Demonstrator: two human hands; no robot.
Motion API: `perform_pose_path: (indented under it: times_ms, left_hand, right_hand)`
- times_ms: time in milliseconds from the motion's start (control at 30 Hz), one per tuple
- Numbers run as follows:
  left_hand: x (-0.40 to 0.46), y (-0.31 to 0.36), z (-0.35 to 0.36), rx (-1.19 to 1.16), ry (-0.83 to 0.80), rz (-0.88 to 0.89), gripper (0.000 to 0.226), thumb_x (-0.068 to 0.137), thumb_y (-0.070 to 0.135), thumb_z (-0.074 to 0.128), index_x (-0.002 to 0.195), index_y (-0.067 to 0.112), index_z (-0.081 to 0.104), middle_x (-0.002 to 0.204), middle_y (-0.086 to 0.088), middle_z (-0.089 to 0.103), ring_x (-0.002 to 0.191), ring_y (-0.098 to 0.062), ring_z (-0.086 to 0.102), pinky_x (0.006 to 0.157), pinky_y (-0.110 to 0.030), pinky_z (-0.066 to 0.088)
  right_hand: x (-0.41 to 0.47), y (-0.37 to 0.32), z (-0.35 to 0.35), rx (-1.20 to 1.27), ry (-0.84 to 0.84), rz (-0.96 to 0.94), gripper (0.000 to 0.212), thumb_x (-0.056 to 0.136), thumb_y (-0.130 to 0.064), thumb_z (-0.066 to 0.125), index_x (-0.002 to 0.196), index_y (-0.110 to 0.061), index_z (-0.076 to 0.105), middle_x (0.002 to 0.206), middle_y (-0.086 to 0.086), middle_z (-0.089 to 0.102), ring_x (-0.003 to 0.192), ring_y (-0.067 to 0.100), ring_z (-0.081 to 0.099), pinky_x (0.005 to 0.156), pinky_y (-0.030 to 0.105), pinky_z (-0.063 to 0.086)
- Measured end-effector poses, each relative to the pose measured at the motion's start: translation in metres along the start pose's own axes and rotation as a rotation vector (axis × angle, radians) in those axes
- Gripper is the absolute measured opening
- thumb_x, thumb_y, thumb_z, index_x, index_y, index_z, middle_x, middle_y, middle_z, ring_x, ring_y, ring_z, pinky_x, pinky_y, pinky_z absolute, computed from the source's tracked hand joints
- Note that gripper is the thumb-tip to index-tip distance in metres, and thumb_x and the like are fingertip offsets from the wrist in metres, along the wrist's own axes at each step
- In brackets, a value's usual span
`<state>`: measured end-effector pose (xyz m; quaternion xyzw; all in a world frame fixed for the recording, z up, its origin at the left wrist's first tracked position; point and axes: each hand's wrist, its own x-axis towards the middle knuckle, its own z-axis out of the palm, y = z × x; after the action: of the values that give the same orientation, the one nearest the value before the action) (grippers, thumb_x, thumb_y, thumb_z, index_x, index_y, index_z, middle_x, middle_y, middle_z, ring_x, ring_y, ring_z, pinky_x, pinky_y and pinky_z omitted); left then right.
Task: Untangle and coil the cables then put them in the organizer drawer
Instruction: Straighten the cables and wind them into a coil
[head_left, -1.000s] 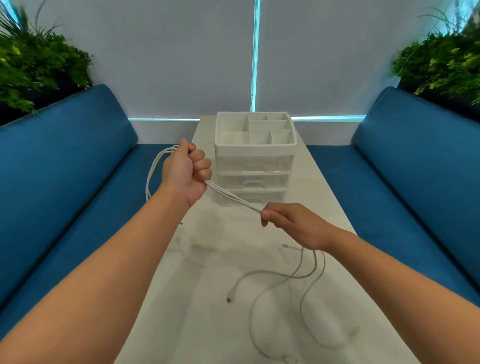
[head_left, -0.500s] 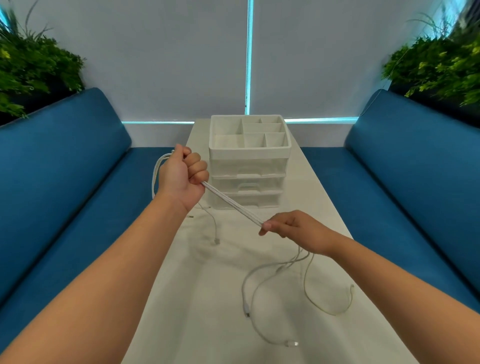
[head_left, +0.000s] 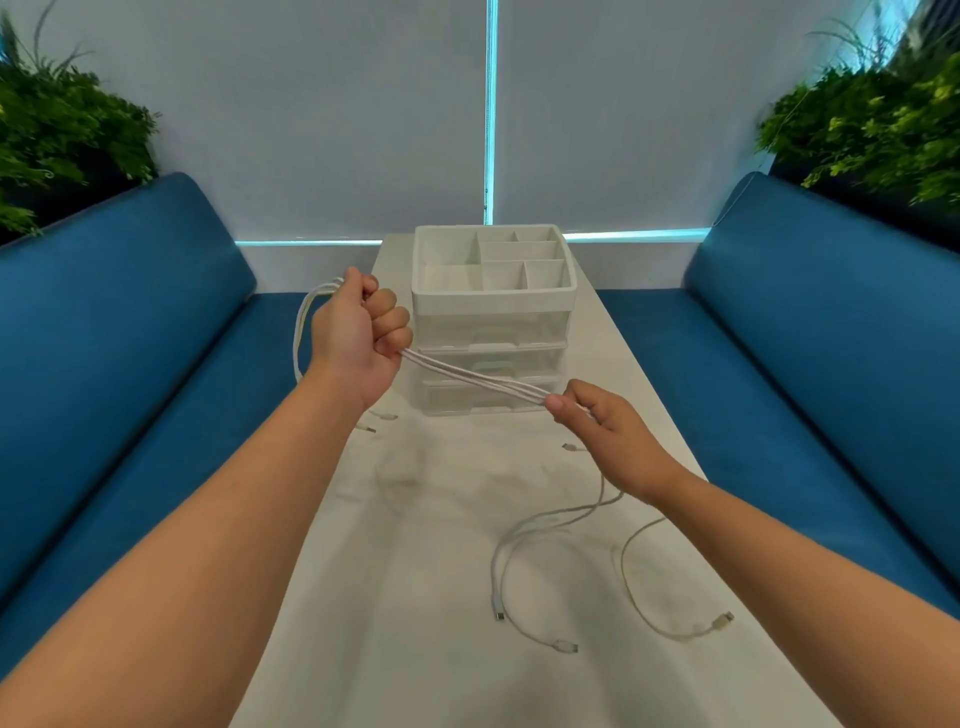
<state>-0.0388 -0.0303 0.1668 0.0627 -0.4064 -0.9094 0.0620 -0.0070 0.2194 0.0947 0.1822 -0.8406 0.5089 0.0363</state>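
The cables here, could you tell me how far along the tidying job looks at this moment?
Early stage. Done: nothing stored; the organizer drawers look shut. In hand: the left hand grips a bundle of white cables, and the right hand pinches the strands stretched between them. Left: loose ends trail on the table, so coiling and stowing remain.

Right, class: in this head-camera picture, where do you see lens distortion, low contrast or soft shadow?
Head view: the wide lens bows the blue benches outward at the frame edges; the white cables and white organizer show weakly against the pale table; faint soft shadows lie on the table below the left hand and right hand.
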Motion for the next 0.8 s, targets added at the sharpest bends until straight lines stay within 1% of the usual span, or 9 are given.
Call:
perform_pose_path:
  times_ms: [67,133,200,267,367,433,533,667,800]
  left_hand:
    - [0.002,0.002,-0.002,0.042,0.015,0.026,0.041,0.106,0.035,0.031,0.069,0.021,0.041,0.053,0.007,0.023,0.045,-0.008,0.016,0.038,-0.02,0.015]
    - [0.005,0.005,-0.004,0.046,0.042,0.042,0.04,0.106,0.035,0.032,0.069,0.021,0.042,0.053,0.007,0.024,0.045,-0.008,0.016,0.037,-0.021,0.016]
    - [0.006,0.006,-0.006,0.043,0.056,0.046,0.04,0.106,0.035,0.033,0.07,0.021,0.042,0.054,0.007,0.024,0.045,-0.008,0.015,0.037,-0.021,0.016]
    - [0.004,0.004,-0.006,0.037,0.045,0.042,0.04,0.106,0.035,0.032,0.07,0.021,0.043,0.054,0.007,0.024,0.045,-0.008,0.015,0.038,-0.021,0.016]
    - [-0.001,0.0,-0.001,0.023,0.007,0.032,0.041,0.106,0.035,0.031,0.071,0.021,0.043,0.054,0.007,0.023,0.045,-0.008,0.015,0.039,-0.021,0.015]
    - [-0.002,0.001,0.0,0.003,-0.011,0.026,0.041,0.106,0.035,0.031,0.07,0.021,0.043,0.053,0.007,0.023,0.044,-0.008,0.016,0.039,-0.02,0.015]
    - [-0.001,0.0,-0.001,0.0,-0.013,0.024,0.042,0.106,0.036,0.031,0.068,0.021,0.041,0.052,0.008,0.023,0.042,-0.007,0.017,0.037,-0.02,0.016]
    - [0.0,0.001,-0.001,-0.043,0.022,0.031,0.043,0.106,0.036,0.031,0.067,0.021,0.041,0.05,0.008,0.024,0.042,-0.007,0.016,0.036,-0.019,0.015]
    - [-0.002,-0.005,0.003,-0.124,-0.029,-0.032,0.044,0.106,0.035,0.031,0.066,0.021,0.041,0.047,0.009,0.023,0.038,-0.007,0.017,0.034,-0.019,0.015]
  right_hand:
    - [0.001,-0.004,-0.003,0.134,-0.073,0.031,0.036,0.093,-0.039,0.054,0.071,-0.012,0.046,0.065,0.006,0.047,0.061,0.019,0.047,0.061,0.027,0.042]
    - [-0.001,-0.006,-0.006,0.118,-0.167,0.03,0.033,0.094,-0.037,0.054,0.077,-0.009,0.052,0.064,0.006,0.044,0.056,0.012,0.039,0.055,0.022,0.037]
    - [-0.003,-0.003,-0.007,-0.069,-0.209,0.006,0.034,0.094,-0.047,0.046,0.092,-0.019,0.064,0.073,0.004,0.057,0.061,0.007,0.046,0.063,0.022,0.042]
    - [-0.002,0.007,-0.011,-0.308,-0.174,-0.022,0.036,0.098,-0.05,0.033,0.101,-0.03,0.063,0.081,-0.002,0.062,0.074,0.009,0.055,0.074,0.029,0.046]
    - [-0.002,0.026,-0.019,-0.502,-0.194,-0.047,0.038,0.1,-0.048,0.028,0.092,-0.022,0.054,0.072,-0.007,0.055,0.072,0.016,0.052,0.072,0.04,0.047]
    - [-0.003,0.038,-0.021,-0.412,-0.153,0.013,0.048,0.094,-0.056,0.034,0.082,-0.013,0.049,0.071,-0.001,0.052,0.069,0.017,0.049,0.068,0.035,0.044]
    - [-0.002,0.044,-0.019,-0.146,0.038,0.139,0.055,0.086,-0.06,0.044,0.077,-0.005,0.046,0.066,0.001,0.047,0.06,0.011,0.047,0.058,0.02,0.04]
    - [-0.005,0.043,-0.02,-0.291,0.137,0.006,0.039,0.097,-0.056,0.037,0.082,-0.021,0.046,0.063,-0.006,0.048,0.057,0.011,0.042,0.055,0.025,0.038]
    - [-0.018,0.072,-0.02,-0.5,-0.055,-0.078,0.028,0.101,-0.039,0.027,0.085,-0.022,0.043,0.079,-0.003,0.049,0.074,0.018,0.046,0.071,0.042,0.045]
